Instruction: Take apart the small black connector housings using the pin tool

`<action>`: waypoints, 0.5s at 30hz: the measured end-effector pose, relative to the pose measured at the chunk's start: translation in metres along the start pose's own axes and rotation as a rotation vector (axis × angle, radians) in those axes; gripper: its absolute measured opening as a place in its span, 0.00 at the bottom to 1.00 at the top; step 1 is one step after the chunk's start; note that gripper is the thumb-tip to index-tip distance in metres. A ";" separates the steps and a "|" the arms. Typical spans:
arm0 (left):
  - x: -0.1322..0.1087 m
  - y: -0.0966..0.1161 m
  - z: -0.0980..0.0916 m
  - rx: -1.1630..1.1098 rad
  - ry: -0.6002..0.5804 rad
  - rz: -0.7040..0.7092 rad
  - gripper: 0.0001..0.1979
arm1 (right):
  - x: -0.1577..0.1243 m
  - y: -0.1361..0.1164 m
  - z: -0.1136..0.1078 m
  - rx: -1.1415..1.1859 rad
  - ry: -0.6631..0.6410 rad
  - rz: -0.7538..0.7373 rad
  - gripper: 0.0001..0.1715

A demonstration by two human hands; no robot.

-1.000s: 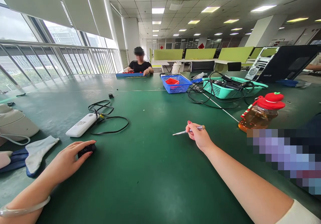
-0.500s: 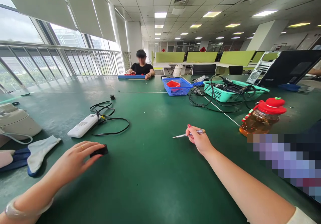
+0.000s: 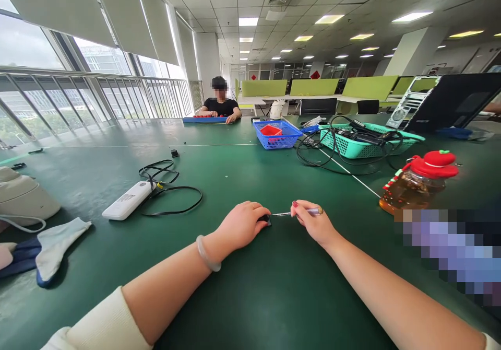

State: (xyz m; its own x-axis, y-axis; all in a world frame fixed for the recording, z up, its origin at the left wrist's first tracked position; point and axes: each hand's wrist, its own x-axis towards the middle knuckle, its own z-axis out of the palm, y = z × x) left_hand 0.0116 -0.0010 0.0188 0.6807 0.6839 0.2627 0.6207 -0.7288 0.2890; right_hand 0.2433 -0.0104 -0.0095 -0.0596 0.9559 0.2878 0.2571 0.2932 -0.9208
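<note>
Near the middle of the green table point(image 3: 235, 183), my left hand point(image 3: 245, 224) is closed on a small black block point(image 3: 266, 219), mostly covered by the fingers. My right hand point(image 3: 311, 222) grips a screwdriver point(image 3: 313, 211) by its pale handle, with the thin metal shaft pointing left. The shaft's tip meets or nearly meets the right side of the black block; whether it touches, I cannot tell.
Left of my hands lie a white power bank point(image 3: 127, 201) with a looped black cable point(image 3: 201, 198) and a cloth point(image 3: 64, 243). A red-lidded bottle point(image 3: 417, 185) stands right. Farther back are a blue basket point(image 3: 277, 140), a green basket point(image 3: 346, 149) and a seated person point(image 3: 220, 104).
My left hand has carried the black block rightward to the screwdriver's tip. The right hand has stayed nearly in place, still holding the screwdriver.
</note>
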 end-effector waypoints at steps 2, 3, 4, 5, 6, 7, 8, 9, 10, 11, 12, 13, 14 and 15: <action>0.003 -0.004 0.009 -0.017 0.010 -0.037 0.12 | -0.002 -0.007 0.003 -0.091 -0.031 -0.108 0.30; 0.002 -0.006 0.011 -0.031 0.014 -0.046 0.13 | -0.004 -0.010 0.005 -0.143 -0.065 -0.155 0.29; 0.000 -0.009 0.013 -0.054 0.019 -0.054 0.15 | -0.006 -0.014 0.007 -0.210 -0.105 -0.200 0.27; -0.002 -0.013 0.015 -0.083 0.027 -0.068 0.17 | -0.008 -0.016 0.009 -0.274 -0.143 -0.253 0.24; -0.005 -0.017 0.015 -0.116 0.038 -0.092 0.20 | -0.010 -0.019 0.011 -0.334 -0.167 -0.297 0.21; -0.007 -0.021 0.016 -0.147 0.054 -0.126 0.23 | -0.012 -0.021 0.013 -0.398 -0.197 -0.336 0.19; -0.009 -0.025 0.016 -0.172 0.073 -0.161 0.25 | -0.014 -0.024 0.014 -0.460 -0.212 -0.372 0.17; -0.009 -0.028 0.017 -0.188 0.092 -0.191 0.26 | -0.016 -0.026 0.016 -0.511 -0.213 -0.405 0.15; -0.009 -0.031 0.017 -0.193 0.109 -0.212 0.25 | -0.017 -0.028 0.016 -0.547 -0.207 -0.440 0.13; -0.009 -0.034 0.017 -0.194 0.119 -0.220 0.24 | -0.019 -0.030 0.016 -0.570 -0.192 -0.473 0.11; -0.009 -0.036 0.017 -0.194 0.120 -0.217 0.22 | -0.020 -0.032 0.016 -0.582 -0.176 -0.508 0.09; -0.008 -0.038 0.017 -0.197 0.116 -0.205 0.21 | -0.021 -0.034 0.016 -0.588 -0.163 -0.545 0.08; -0.008 -0.039 0.017 -0.203 0.109 -0.191 0.19 | -0.022 -0.036 0.016 -0.594 -0.157 -0.583 0.07; -0.008 -0.040 0.017 -0.211 0.104 -0.179 0.17 | -0.024 -0.037 0.017 -0.604 -0.158 -0.623 0.07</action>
State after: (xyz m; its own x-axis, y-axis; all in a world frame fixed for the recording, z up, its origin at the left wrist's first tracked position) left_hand -0.0121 0.0224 -0.0108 0.5176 0.8084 0.2801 0.6252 -0.5809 0.5212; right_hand 0.2191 -0.0435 0.0135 -0.4799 0.6303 0.6103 0.5972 0.7443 -0.2991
